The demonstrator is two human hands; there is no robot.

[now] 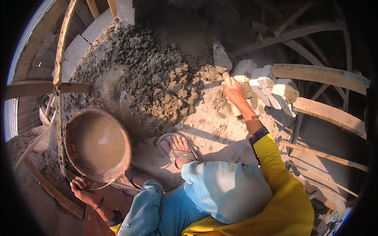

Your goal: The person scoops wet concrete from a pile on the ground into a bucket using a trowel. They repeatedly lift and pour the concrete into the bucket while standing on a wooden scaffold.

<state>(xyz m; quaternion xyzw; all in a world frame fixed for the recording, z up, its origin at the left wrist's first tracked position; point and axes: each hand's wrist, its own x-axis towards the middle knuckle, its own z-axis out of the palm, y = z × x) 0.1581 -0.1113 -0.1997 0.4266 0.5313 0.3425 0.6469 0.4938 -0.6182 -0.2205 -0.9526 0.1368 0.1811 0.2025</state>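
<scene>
My right hand (233,90) grips the wooden handle of a trowel (222,59), its mortar-coated blade pointing away from me beside lumps of wet mortar. A large heap of mortar (159,79) spreads to the left of the blade. My left hand (82,188) is at the lower left, fingers curled at the thin handle of a bucket (129,141) that holds cloudy brownish water (100,144). The bucket stands near my sandalled foot.
Pale blocks (265,85) with mortar on them stand right of the trowel, beside timber beams (319,75). An upright pole (59,56) rises behind the bucket at left. A curved wooden strip (53,191) lies at lower left.
</scene>
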